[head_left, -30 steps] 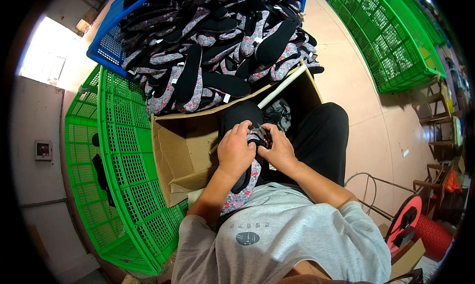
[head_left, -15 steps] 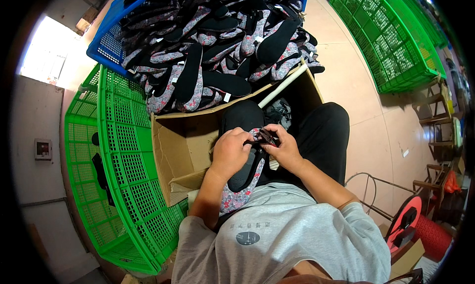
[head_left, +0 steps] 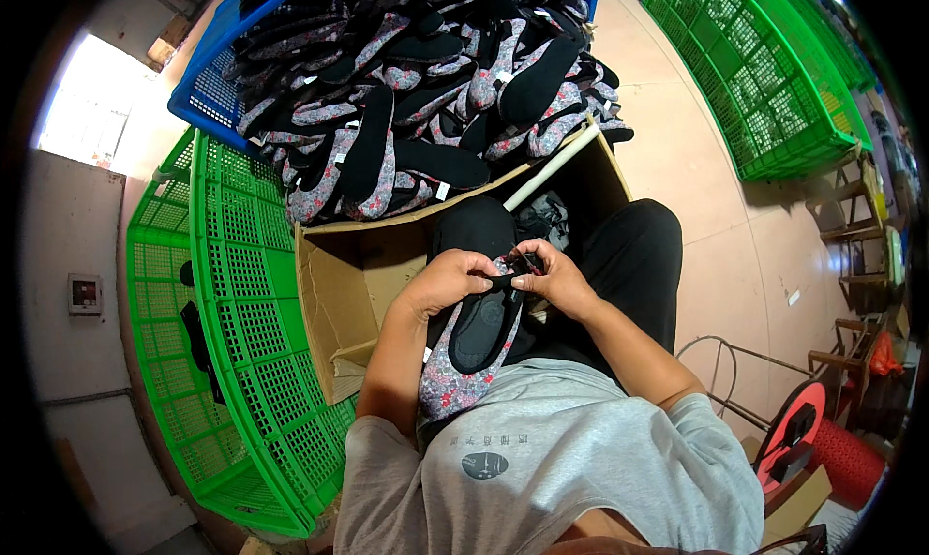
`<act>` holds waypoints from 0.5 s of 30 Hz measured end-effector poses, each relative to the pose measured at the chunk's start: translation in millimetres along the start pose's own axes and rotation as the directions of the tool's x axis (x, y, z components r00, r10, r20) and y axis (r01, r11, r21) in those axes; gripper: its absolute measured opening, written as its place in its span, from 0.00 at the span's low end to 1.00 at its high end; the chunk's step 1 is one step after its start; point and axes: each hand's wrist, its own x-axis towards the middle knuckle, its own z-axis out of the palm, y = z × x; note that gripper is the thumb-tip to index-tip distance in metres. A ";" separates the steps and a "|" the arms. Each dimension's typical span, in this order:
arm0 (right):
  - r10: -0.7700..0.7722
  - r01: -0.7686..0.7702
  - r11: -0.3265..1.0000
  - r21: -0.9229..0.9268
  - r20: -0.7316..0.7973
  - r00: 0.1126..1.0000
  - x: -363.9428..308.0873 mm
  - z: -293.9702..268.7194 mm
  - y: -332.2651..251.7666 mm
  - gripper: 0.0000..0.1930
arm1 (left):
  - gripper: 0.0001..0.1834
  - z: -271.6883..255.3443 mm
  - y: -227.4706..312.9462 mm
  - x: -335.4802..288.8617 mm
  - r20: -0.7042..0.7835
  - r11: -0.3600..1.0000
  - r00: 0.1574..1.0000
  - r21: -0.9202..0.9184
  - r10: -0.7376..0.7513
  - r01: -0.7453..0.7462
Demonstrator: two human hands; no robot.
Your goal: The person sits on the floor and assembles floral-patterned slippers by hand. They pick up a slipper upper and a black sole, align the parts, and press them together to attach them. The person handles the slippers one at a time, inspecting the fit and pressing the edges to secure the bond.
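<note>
A floral fabric shoe (head_left: pixel 453 383) with a black lining lies across my lap, its heel end toward my body. My left hand (head_left: pixel 447 282) is closed on the black edge of its opening, thumb and fingers pinching the fabric. Facing it, my right hand (head_left: pixel 555 282) pinches the same edge, the two thumbs close together. A small dark object (head_left: pixel 525 262) sits within my right hand's fingers; its kind is mostly hidden. The toe end of the shoe is partly covered by my hands.
Ahead, a blue crate (head_left: pixel 208 95) is heaped with similar floral shoes (head_left: pixel 368 158). An open cardboard box (head_left: pixel 334 284) with a white tube (head_left: pixel 552 168) across it stands before my knees. Green crates (head_left: pixel 256 332) stand at left, another green crate (head_left: pixel 755 81) at far right.
My hands have drawn closer together on the shoe's edge. The shoe's heel has shifted slightly left, showing more of its inside. The dark object in my right hand is now more hidden.
</note>
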 end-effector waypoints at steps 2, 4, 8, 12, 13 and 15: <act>-0.118 0.099 0.977 -0.189 -0.091 0.989 -5.0 5.4 2.8 0.24 | 0.10 -0.7 -3.1 0.9 0.001 0.998 1.000 -0.066 -0.023 0.023; -0.329 0.258 0.893 -0.369 -0.144 0.933 -11.8 12.6 3.0 0.24 | 0.10 -1.2 -3.7 0.9 0.002 0.998 1.000 -0.069 -0.012 0.012; -0.457 0.395 0.835 -0.384 -0.083 0.886 -15.9 8.7 17.1 0.21 | 0.09 1.8 6.0 2.4 -0.002 0.992 0.999 0.120 -0.033 0.033; -0.577 0.538 0.696 -0.475 0.075 0.813 -18.0 -0.5 7.1 0.24 | 0.10 4.5 4.4 3.3 -0.007 0.993 0.999 0.104 -0.052 0.053; -0.546 0.519 0.718 -0.464 0.086 0.833 -21.2 -2.6 3.2 0.25 | 0.10 4.7 1.9 4.4 -0.010 0.994 0.999 0.097 -0.047 0.048; -0.481 0.476 0.761 -0.440 0.110 0.870 -29.4 -5.2 -5.9 0.25 | 0.10 4.3 0.4 4.7 -0.012 0.994 0.999 0.100 -0.036 0.037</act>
